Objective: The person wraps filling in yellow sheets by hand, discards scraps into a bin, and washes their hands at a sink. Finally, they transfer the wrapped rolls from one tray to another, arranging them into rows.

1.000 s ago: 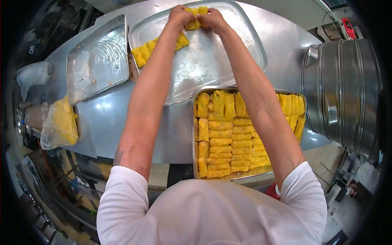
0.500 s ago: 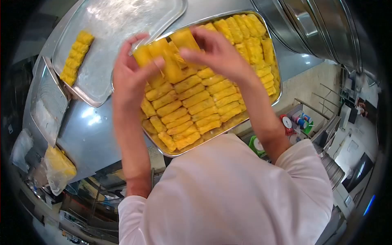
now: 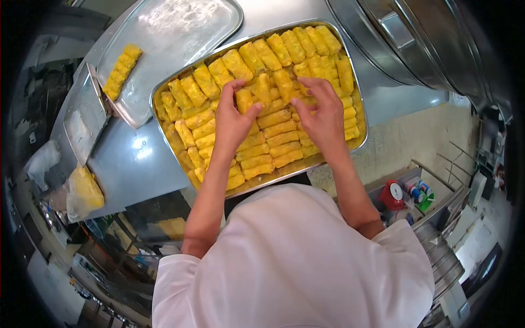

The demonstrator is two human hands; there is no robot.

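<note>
A large metal tray (image 3: 157,124) is packed with rows of yellow wrapped rolls (image 3: 281,127). Over its middle, a short row of loose rolls (image 3: 263,88) stands side by side between my two hands, lying across the rows beneath. My left hand (image 3: 234,119) grips the left end of this row, thumb in front and fingers behind. At the right end, my right hand (image 3: 324,116) has its thumb tip against the last roll and its fingers curved around behind.
Upper left, a second metal tray (image 3: 180,52) carries one short row of rolls (image 3: 122,71). A smaller tray (image 3: 82,128) and a plastic bag with something yellow (image 3: 85,191) lie at the left edge. Large round metal pans (image 3: 415,44) stand at upper right; a red scale (image 3: 391,195) sits lower right.
Both hands have carried the rolls from the upper left part of the tray to its middle and lowered them close over the rows. The whole view has shifted slightly.
</note>
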